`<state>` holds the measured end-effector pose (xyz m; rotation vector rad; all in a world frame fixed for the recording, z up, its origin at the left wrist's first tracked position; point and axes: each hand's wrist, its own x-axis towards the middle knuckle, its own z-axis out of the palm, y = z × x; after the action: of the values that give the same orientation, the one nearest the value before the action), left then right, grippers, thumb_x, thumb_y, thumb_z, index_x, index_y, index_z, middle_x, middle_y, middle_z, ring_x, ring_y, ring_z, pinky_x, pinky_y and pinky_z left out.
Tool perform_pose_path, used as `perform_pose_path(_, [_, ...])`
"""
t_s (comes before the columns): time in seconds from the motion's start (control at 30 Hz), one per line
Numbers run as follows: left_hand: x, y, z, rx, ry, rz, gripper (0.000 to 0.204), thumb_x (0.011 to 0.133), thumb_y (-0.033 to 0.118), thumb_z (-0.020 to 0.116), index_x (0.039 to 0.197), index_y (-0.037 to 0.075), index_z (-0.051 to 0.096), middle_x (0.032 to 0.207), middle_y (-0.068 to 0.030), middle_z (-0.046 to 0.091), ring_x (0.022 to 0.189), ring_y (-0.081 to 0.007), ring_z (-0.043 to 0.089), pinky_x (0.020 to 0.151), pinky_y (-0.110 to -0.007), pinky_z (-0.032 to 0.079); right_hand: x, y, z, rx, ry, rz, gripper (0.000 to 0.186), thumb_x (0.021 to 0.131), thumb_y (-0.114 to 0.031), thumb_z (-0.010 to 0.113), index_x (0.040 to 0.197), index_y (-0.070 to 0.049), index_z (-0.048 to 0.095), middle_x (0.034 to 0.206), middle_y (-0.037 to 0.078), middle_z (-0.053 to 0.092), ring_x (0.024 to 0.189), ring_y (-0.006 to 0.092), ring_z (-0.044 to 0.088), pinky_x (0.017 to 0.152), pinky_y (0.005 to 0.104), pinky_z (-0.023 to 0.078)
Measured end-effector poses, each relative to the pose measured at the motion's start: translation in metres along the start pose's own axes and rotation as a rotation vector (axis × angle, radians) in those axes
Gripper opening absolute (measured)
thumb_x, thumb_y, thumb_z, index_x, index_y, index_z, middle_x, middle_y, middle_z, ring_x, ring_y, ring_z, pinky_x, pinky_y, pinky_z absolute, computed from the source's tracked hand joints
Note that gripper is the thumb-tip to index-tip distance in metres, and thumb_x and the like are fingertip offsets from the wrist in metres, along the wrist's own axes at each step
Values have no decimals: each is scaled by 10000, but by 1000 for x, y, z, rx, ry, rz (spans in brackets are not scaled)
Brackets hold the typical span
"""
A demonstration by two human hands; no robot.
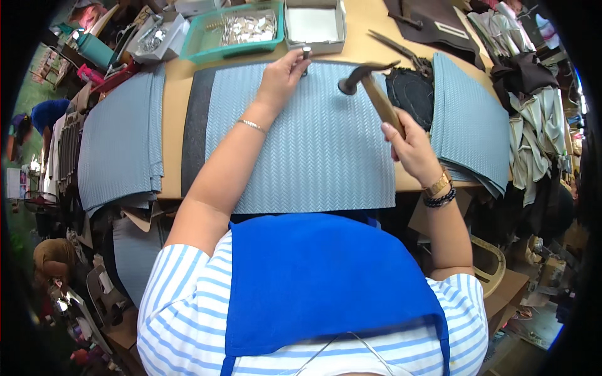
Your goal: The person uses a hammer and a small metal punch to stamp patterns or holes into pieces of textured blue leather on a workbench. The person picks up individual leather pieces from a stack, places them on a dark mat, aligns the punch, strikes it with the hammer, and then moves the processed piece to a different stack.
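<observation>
Nearest the camera, the person's blue apron (326, 282) is lying over a blue-and-white striped shirt (182, 313), and both forearms are reaching forward over a wooden worktable (172, 94). A large sheet of light blue, herringbone-textured material (313, 150) is lying flat on a black mat (197, 125) in the middle of the table. The right hand (411, 147), wearing a gold watch and a dark bead bracelet at the wrist, is clenching the wooden handle of a hammer (370, 84); the dark hammer head is hanging above the far part of the sheet, tilted toward the left. The left hand (282, 78), with a thin bracelet on its wrist, is pinching a small metal punch (306, 55) between its fingertips and is standing it upright at the sheet's far edge, just to the left of the hammer head. To the left, a stack of blue sheets (119, 138) is resting on the table's edge; to the right, another stack of blue panels (467, 125) is lying beside a black oval piece (411, 94). Farther back, a green tray (207, 37) holding small metal parts is sitting beside a shallow grey box (313, 25), and dark scissors (395, 44) are lying near brown material at the table's far side.
</observation>
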<state>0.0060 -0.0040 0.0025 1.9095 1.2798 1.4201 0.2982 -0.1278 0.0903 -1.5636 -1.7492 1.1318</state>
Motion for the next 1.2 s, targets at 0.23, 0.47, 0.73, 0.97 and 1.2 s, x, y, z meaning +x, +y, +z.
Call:
perform_pose_path(0.23, [0,6,1,-71,12,-19,245,976,149,670,1193,34,669,991,-97,747,864,-142,698,770,-286,554,70,-98,-18,258,345,-961,271,1043,-166,558,1266,-36,477,758,-5,554,589,48,534,533,213,467])
perform_pose_path(0.47, [-3,11,-3,45,-38,-114,227,995,174,644,1172,34,660,974,-100,746,877,-150,703,776,-298,551,66,-63,8,-333,-55,-263,363,1005,-331,585,1165,-8,547,875,204,673,787,325,678,735,412,531])
perform_pose_path(0.73, [11,-10,2,-425,221,-173,169,1090,225,430,1147,73,473,862,-29,619,757,-134,633,712,-290,522,63,71,-60,-949,662,-386,455,968,-365,636,1280,-38,584,920,186,702,857,359,687,785,427,541])
perform_pose_path(0.97, [12,-2,-109,-445,411,-349,217,1021,343,601,987,129,593,811,54,502,579,-12,385,484,-190,310,-2,66,38,-405,195,-16,632,879,-363,755,1334,24,549,1093,220,682,993,319,677,855,415,531])
perform_pose_path(1.2, [-81,-59,-316,1026,241,-486,648,894,495,698,1273,-27,643,1271,-255,645,1216,-379,603,1037,-426,455,-17,27,27,-254,391,-293,377,933,-81,658,1304,-64,594,1108,192,685,988,310,678,848,364,534])
